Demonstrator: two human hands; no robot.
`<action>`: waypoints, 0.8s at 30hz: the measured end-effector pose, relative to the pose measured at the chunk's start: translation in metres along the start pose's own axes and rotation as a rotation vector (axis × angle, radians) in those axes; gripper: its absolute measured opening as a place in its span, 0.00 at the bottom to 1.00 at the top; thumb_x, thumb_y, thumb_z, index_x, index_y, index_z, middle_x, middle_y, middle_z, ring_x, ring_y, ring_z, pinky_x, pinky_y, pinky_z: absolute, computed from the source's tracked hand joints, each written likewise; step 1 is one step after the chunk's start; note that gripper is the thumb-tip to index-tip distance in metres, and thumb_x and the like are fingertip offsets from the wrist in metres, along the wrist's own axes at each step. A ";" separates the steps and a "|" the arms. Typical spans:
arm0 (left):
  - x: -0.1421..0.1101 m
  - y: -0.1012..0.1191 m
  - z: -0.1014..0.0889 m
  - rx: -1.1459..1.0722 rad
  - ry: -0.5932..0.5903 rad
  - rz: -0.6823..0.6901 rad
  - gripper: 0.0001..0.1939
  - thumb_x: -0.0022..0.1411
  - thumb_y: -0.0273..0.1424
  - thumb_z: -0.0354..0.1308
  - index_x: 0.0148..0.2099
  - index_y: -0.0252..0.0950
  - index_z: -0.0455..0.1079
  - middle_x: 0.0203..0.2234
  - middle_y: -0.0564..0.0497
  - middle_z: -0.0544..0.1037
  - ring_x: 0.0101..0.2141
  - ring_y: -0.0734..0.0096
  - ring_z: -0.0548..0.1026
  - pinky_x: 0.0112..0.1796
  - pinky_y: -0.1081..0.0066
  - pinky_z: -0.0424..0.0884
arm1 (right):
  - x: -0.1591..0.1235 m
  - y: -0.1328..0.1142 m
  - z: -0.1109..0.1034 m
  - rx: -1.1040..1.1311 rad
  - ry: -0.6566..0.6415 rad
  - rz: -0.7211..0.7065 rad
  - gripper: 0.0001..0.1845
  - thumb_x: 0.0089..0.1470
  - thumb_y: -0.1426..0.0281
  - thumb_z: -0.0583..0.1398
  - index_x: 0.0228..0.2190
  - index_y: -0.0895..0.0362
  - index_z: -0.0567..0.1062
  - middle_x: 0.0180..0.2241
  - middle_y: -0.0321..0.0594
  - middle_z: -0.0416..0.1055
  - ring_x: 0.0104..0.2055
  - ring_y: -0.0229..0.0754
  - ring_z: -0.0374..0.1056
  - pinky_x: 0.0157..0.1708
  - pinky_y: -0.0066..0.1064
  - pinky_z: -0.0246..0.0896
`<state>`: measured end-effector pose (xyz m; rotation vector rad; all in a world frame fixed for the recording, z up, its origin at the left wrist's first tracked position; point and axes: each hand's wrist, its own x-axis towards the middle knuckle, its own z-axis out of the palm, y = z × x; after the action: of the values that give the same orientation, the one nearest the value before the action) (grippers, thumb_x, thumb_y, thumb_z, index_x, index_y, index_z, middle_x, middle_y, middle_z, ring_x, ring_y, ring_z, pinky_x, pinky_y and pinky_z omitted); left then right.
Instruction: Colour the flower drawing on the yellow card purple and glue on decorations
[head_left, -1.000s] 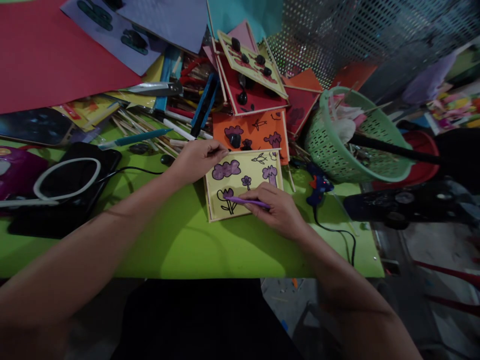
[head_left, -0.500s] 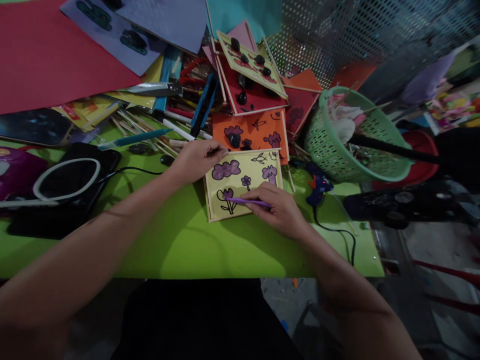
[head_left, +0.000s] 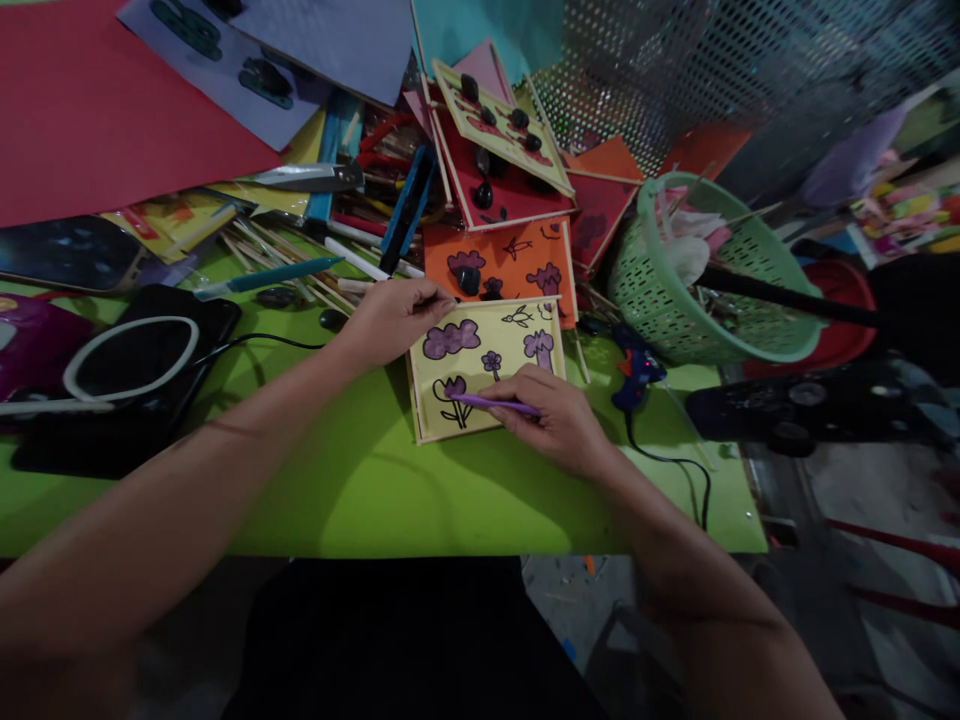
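Note:
A yellow card (head_left: 510,405) with a thin wooden-stick frame lies on the green table. It bears black outlines of a cloud, flowers, a tree and a bird, several of them coloured purple. My right hand (head_left: 551,415) is closed around a purple marker (head_left: 484,402), whose tip touches the tulip drawing at the card's lower left. My left hand (head_left: 401,318) pinches the card's upper left corner, fingers pressed together. Just behind the card is an orange card (head_left: 502,245) with similar drawings and a black stone on it.
A green basket (head_left: 637,290) stands at the right, beside a blue glue gun (head_left: 636,370) with its cord. Stacked framed cards (head_left: 502,140), wooden sticks, scissors (head_left: 307,178) and a teal pen (head_left: 270,276) crowd the back. A black device (head_left: 150,380) lies at left.
Almost nothing differs. The marker tip stays on the tulip and both hands keep their grips; the whole view has shifted very slightly.

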<state>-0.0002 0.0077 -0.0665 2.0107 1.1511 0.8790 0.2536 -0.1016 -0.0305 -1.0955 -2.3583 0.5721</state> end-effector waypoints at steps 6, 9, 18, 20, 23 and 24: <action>0.000 0.001 0.000 0.013 -0.005 -0.015 0.18 0.69 0.41 0.56 0.42 0.33 0.81 0.33 0.46 0.85 0.33 0.66 0.77 0.33 0.69 0.67 | -0.003 0.001 -0.003 -0.022 0.000 0.018 0.08 0.67 0.72 0.63 0.45 0.54 0.82 0.36 0.40 0.79 0.36 0.42 0.73 0.35 0.32 0.65; 0.000 0.000 0.000 0.008 -0.006 -0.011 0.17 0.69 0.41 0.56 0.42 0.34 0.80 0.33 0.47 0.85 0.33 0.66 0.77 0.33 0.69 0.67 | -0.003 0.001 -0.005 -0.018 0.000 0.015 0.07 0.67 0.72 0.63 0.45 0.54 0.82 0.36 0.40 0.79 0.36 0.41 0.73 0.35 0.31 0.65; 0.000 -0.002 0.001 -0.002 0.006 0.008 0.17 0.68 0.41 0.55 0.41 0.34 0.80 0.32 0.48 0.85 0.33 0.66 0.77 0.34 0.69 0.67 | 0.000 0.001 -0.001 -0.003 0.000 0.010 0.09 0.69 0.70 0.62 0.47 0.52 0.82 0.37 0.40 0.80 0.38 0.42 0.73 0.36 0.32 0.66; 0.001 -0.001 0.001 -0.005 0.002 0.002 0.17 0.68 0.41 0.55 0.41 0.34 0.80 0.33 0.48 0.85 0.33 0.66 0.77 0.34 0.69 0.67 | 0.000 0.001 -0.002 -0.008 0.007 0.013 0.09 0.69 0.70 0.62 0.47 0.51 0.82 0.38 0.40 0.81 0.38 0.42 0.73 0.36 0.32 0.66; 0.001 -0.001 0.000 -0.004 -0.001 -0.004 0.17 0.68 0.42 0.55 0.41 0.34 0.80 0.33 0.48 0.85 0.33 0.65 0.77 0.34 0.69 0.67 | -0.001 0.002 -0.002 -0.011 0.014 0.010 0.09 0.68 0.71 0.63 0.47 0.52 0.82 0.37 0.40 0.80 0.37 0.42 0.73 0.35 0.32 0.66; 0.001 -0.001 0.000 -0.003 -0.002 -0.005 0.18 0.68 0.42 0.55 0.41 0.34 0.80 0.33 0.48 0.85 0.33 0.66 0.77 0.34 0.68 0.67 | -0.001 0.002 -0.002 -0.009 0.012 0.006 0.09 0.68 0.71 0.63 0.47 0.52 0.82 0.36 0.40 0.79 0.37 0.42 0.73 0.35 0.31 0.66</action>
<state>0.0000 0.0084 -0.0670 2.0052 1.1522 0.8762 0.2564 -0.1009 -0.0307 -1.1071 -2.3507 0.5556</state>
